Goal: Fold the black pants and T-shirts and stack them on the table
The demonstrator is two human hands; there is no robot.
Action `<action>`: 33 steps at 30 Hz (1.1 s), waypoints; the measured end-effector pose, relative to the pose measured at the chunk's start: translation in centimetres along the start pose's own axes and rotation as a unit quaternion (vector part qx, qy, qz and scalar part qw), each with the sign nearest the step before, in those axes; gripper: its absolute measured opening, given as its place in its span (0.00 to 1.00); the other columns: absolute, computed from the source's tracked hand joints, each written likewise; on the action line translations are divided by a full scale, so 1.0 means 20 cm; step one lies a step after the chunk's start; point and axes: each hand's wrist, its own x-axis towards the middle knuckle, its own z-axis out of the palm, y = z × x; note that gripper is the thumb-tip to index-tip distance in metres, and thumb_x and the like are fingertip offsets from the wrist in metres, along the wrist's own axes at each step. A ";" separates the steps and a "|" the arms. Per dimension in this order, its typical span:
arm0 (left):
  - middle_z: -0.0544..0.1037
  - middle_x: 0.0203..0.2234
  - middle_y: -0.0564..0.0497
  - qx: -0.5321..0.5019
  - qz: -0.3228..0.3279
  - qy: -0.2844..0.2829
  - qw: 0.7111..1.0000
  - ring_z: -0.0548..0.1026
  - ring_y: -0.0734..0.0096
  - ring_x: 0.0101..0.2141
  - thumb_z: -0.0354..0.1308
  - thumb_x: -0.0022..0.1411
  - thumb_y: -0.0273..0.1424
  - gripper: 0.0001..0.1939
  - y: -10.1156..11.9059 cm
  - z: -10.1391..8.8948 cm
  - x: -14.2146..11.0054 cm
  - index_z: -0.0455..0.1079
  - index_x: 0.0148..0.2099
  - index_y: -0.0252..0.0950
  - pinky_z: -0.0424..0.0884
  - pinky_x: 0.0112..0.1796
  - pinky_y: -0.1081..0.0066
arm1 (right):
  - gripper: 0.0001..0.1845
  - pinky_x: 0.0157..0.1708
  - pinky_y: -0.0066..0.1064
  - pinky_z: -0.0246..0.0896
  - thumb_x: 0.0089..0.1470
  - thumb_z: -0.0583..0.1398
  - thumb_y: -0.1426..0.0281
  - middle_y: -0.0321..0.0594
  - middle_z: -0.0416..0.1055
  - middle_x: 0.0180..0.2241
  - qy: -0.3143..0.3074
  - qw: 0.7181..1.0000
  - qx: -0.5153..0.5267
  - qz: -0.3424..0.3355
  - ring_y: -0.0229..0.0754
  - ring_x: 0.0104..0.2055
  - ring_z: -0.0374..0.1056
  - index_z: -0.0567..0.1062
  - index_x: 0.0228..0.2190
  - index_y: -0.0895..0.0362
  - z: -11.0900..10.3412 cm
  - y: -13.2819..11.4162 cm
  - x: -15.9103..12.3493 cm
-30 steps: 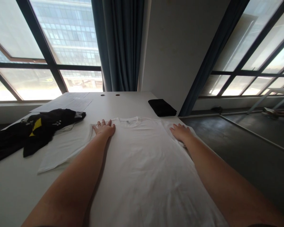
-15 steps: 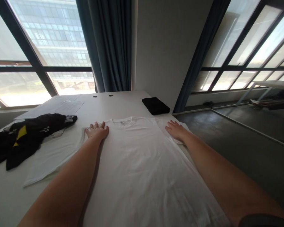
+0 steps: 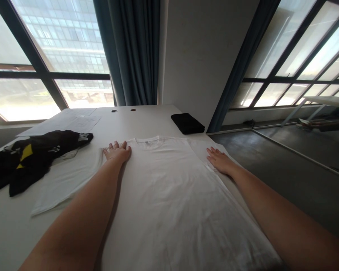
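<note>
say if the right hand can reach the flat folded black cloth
Probably yes: the right hand rests on the white fabric T-shirt, and only sleeve and white tabletop lie between it and the folded black cloth.

T-shirt [image 3: 164,188] = plain wht, greyish in shaded folds twd btm R. Cloth [image 3: 70,177] on L: also wht, plain. Dk garment [image 3: 49,148]: blk w/ bright yel patch [image 3: 26,155] + small wht/lt-grey marks, pattern too blurry to read. Folded item [image 3: 188,123]: solid blk. Tabletop [image 3: 149,124]: wht, greyer in shade; far-edge holes: L one [image 3: 114,111] dk w/ pale rim, R one [image 3: 133,110] brownish. Papers [image 3: 84,124]: off-wht w/ faint lines. Curtain [image 3: 130,56] L + curtain [image 3: 240,64] R: both dk blue-grey. Wall [image 3: 200,56]: grey. Window frame [image 3: 46,75] L: near-blk. Bldg outside [image 3: 64,41]: pale blue/wht grid. Floor [image 3: 251,150]: dk grey.
</note>
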 end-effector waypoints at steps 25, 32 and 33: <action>0.46 0.78 0.42 0.005 0.014 0.010 1.000 0.44 0.37 0.75 0.36 0.73 0.53 0.37 -0.02 0.00 -0.01 0.52 0.78 0.49 0.41 0.67 0.32 | 0.46 0.75 0.52 0.37 0.69 0.43 0.45 0.50 0.37 0.77 0.013 0.999 -0.018 -0.046 0.59 0.79 0.35 0.49 0.76 0.59 -0.02 0.06 -0.02; 0.46 0.78 0.44 0.002 0.007 0.002 1.000 0.43 0.38 0.75 0.36 0.72 0.53 0.37 -0.01 -0.01 -0.01 0.51 0.78 0.50 0.41 0.68 0.33 | 0.50 0.75 0.52 0.36 0.64 0.50 0.41 0.49 0.38 0.77 -0.007 0.989 -0.002 -0.146 0.58 0.79 0.33 0.51 0.76 0.56 -0.04 0.18 -0.09; 0.46 0.78 0.44 0.001 0.007 0.002 1.000 0.43 0.38 0.75 0.36 0.72 0.53 0.38 -0.01 0.00 -0.01 0.51 0.78 0.50 0.41 0.68 0.33 | 0.49 0.75 0.51 0.35 0.65 0.50 0.41 0.48 0.38 0.78 -0.005 0.987 0.003 -0.159 0.56 0.79 0.33 0.51 0.76 0.55 -0.04 0.20 -0.10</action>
